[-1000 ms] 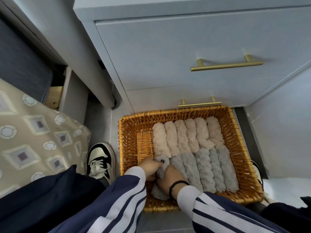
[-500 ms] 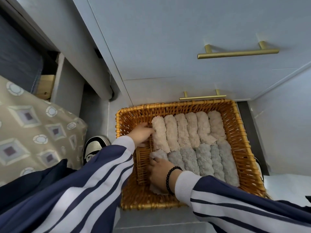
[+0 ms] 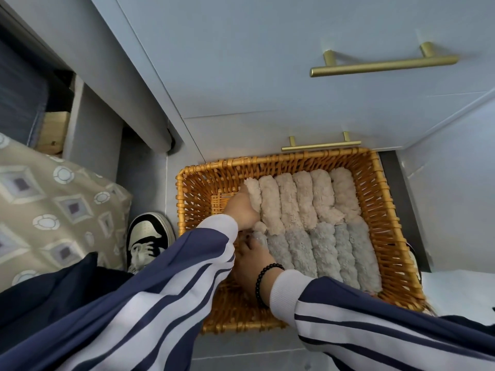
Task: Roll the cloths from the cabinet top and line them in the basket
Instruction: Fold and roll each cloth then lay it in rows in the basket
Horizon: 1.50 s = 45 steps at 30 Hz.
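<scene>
- While the basket [image 3: 385, 231] sits on the floor against the cabinet's [image 3: 267, 62] foot, both hands work at its left side, where bare wicker still shows.
- The left hand [image 3: 242, 210], which a second ago was down at the near row with the right, has gone up to the far row; it now presses flat against the leftmost beige roll [image 3: 253, 192], nudging it toward its neighbours.
- The right hand [image 3: 253, 259] has stayed on the newest grey roll [image 3: 261, 238]. Its fingers curl over the roll's top end, holding it tight against the grey row [image 3: 324, 253].
- Beige rolls fill the far row and grey rolls the near one, packed side by side from the right wall.
- I'd say the grey roll is now seated, and this is tidying: squaring both rows.
- The cabinet top is out of sight, so I cannot tell whether cloths remain.
</scene>
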Each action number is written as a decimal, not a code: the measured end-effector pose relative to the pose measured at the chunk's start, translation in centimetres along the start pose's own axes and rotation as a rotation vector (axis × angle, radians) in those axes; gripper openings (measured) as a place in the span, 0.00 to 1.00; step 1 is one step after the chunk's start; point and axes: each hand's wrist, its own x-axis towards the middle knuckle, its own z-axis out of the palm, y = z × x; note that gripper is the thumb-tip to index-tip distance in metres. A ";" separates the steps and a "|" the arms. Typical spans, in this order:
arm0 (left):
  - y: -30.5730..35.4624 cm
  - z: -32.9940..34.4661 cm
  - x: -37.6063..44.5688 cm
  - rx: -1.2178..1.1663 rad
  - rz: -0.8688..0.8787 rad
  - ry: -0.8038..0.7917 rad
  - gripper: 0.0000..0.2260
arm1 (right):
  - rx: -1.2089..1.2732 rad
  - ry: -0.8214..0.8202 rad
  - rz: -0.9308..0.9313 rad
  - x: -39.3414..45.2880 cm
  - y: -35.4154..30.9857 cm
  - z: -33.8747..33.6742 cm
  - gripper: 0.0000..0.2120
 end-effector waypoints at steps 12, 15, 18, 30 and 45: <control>0.2 1.4 -1.5 -0.110 -0.084 0.038 0.53 | -0.076 -0.060 0.003 -0.2 -0.3 2.5 0.29; 0.9 1.5 -1.6 -0.012 -0.081 0.008 0.54 | -0.035 -0.076 0.027 1.8 -0.5 2.9 0.25; 1.1 1.3 -1.6 0.021 -0.084 -0.038 0.54 | -0.022 -0.054 0.004 1.8 -0.3 3.1 0.26; 0.7 -0.4 -1.3 -0.529 -0.184 -0.100 0.36 | 0.266 0.207 -0.087 -1.9 1.3 2.4 0.23; 2.8 -2.1 -7.9 -0.285 -0.179 0.004 0.11 | 0.833 0.516 0.250 -9.7 6.4 0.7 0.14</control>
